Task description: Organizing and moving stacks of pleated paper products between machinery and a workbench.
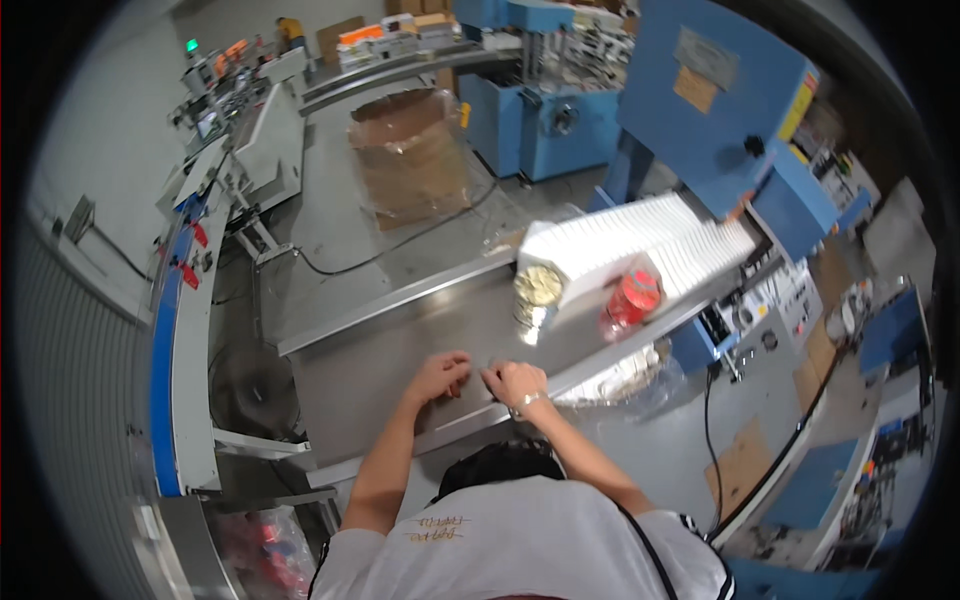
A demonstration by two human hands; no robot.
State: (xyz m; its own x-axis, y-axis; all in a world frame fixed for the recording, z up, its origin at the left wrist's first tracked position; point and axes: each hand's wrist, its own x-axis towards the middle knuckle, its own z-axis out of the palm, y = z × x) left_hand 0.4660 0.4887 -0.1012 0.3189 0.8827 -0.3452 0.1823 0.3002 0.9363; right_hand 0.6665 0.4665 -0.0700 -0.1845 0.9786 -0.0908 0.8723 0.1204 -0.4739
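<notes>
My left hand point(442, 378) is just above the metal work table point(365, 372), its fingers curled inward. Close beside it, my right hand point(515, 383) has its fingers bent and pressed together, with a bracelet or watch on the wrist. The two hands are apart by a small gap; anything in them is hidden or too small to make out. Beyond them stands a clear tub of pale gold, cap-like pieces point(540, 288). To its right is a clear tub of red pieces point(634, 295), apparently tilted. Neither hand touches the tubs.
Rows of white, ribbed pieces point(620, 240) cover the table's far right, below a big blue machine point(700, 110). A lined cardboard box point(415, 185) stands on the floor beyond. Along the left runs a blue-edged machine point(165, 400). A plastic bag point(625, 385) lies by the near edge.
</notes>
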